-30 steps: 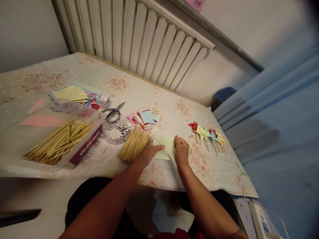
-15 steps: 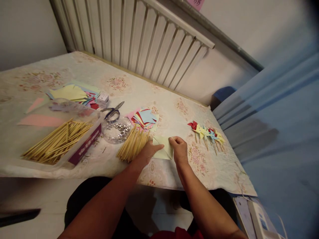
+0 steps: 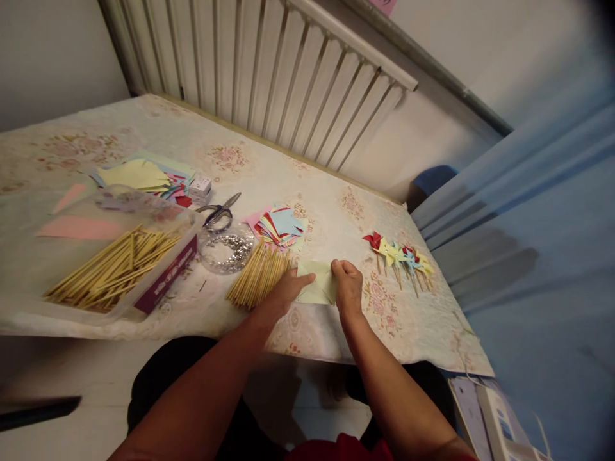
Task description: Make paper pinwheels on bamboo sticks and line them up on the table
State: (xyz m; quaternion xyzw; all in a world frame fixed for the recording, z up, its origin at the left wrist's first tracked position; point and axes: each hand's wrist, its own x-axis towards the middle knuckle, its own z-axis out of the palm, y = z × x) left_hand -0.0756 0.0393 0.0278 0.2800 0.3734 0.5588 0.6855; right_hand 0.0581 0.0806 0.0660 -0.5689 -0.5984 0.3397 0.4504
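A pale green square of paper [image 3: 317,291] is held between my two hands above the near edge of the table. My left hand [image 3: 288,288] grips its left side, thumb stretched over the top face. At the right edge, my right hand [image 3: 348,282] pinches the paper between thumb and fingers. Just left of my left hand lies a fan of thin wooden sticks [image 3: 254,275]. Behind the sticks sits a stack of coloured paper squares [image 3: 283,225]. Several finished paper pinwheels [image 3: 391,251] on sticks lie to the right of my right hand.
A clear plastic box [image 3: 163,272] of wooden sticks stands at the left. Near it are a round tub of small metal pieces [image 3: 230,253], scissors [image 3: 221,212], a small white box [image 3: 200,188] and cut yellow paper [image 3: 137,176]. A radiator [image 3: 269,77] backs the table; a blue curtain [image 3: 519,237] hangs right.
The diagonal line across the paper shows less clearly now. My right hand has shifted slightly at the paper's edge, and the whole view has moved a little.
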